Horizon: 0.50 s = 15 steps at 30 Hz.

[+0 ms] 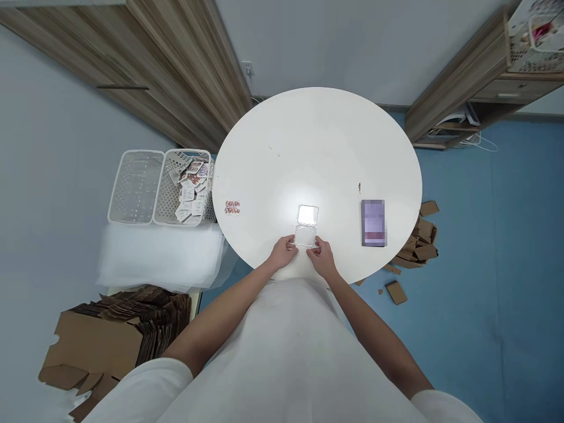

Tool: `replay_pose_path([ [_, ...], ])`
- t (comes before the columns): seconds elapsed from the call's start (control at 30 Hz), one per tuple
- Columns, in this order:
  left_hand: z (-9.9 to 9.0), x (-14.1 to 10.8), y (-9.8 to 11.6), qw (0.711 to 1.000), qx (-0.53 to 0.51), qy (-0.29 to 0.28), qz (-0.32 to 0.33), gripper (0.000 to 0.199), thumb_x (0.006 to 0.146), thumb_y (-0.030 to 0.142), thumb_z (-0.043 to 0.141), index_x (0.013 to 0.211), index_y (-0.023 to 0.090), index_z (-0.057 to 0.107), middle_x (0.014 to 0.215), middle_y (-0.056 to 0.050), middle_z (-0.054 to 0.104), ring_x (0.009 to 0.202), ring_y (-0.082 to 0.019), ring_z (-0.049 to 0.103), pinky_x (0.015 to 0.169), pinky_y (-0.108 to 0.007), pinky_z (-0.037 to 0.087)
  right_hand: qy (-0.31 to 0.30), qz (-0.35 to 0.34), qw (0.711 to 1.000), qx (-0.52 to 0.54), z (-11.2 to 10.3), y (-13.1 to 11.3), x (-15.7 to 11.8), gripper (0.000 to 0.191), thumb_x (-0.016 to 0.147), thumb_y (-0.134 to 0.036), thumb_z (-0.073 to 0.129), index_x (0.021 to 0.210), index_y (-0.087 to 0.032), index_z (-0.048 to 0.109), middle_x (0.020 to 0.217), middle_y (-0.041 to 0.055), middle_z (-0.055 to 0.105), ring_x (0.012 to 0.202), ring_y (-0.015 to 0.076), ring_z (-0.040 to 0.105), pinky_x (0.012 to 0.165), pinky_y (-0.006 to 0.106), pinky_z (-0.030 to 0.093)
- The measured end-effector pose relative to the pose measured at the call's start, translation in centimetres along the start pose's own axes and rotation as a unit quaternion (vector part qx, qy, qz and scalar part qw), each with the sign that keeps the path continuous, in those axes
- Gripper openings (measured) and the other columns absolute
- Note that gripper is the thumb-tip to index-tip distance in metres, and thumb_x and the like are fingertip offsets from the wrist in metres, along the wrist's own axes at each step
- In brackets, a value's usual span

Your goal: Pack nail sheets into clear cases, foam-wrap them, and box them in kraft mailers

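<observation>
Though open, a clear case (305, 231).

The case (305, 236) is colourless, the table (317, 135) white, the cabinet (176, 59) brown-streaked, and the blurred rectangle (373, 222) apparently purple.

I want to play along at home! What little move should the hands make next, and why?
Maybe the left hand should reach for the little reddish sheet: it lies on that hand's side of the table. The clear case lies open, with nothing I can make out inside, and the right hand at its edge could steady it.
</observation>
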<state>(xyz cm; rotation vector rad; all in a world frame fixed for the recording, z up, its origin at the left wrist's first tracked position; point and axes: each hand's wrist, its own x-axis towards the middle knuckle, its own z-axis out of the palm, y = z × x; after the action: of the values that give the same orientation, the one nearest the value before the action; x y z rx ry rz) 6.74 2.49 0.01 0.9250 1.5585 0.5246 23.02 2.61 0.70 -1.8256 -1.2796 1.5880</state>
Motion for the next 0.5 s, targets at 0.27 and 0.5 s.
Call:
replay_pose_path([
  [0.27,0.15,0.30,0.50,1.000,0.012,0.007,0.003,0.044,0.067,0.015,0.056,0.111,0.019,0.054,0.111,-0.008,0.051,0.094,-0.018,0.051,0.084,-0.032,0.041,0.003,-0.010,1.000,0.000,0.02,0.49,0.68,0.056,0.071,-0.030,0.053,0.125,-0.024,0.040,0.102,0.0066,0.042,0.075,0.0153,0.055,0.076,0.036,0.050],
  [0.5,-0.05,0.53,0.06,1.000,0.022,-0.014,0.005,0.051,0.066,0.015,0.058,0.116,0.017,0.049,0.114,-0.010,0.047,0.093,-0.018,0.052,0.082,-0.032,0.042,0.023,-0.005,1.000,0.008,0.42,0.71,0.48,0.061,0.070,-0.032,0.053,0.127,-0.019,0.035,0.105,0.0078,0.041,0.080,0.0155,0.054,0.081,0.035,0.048],
])
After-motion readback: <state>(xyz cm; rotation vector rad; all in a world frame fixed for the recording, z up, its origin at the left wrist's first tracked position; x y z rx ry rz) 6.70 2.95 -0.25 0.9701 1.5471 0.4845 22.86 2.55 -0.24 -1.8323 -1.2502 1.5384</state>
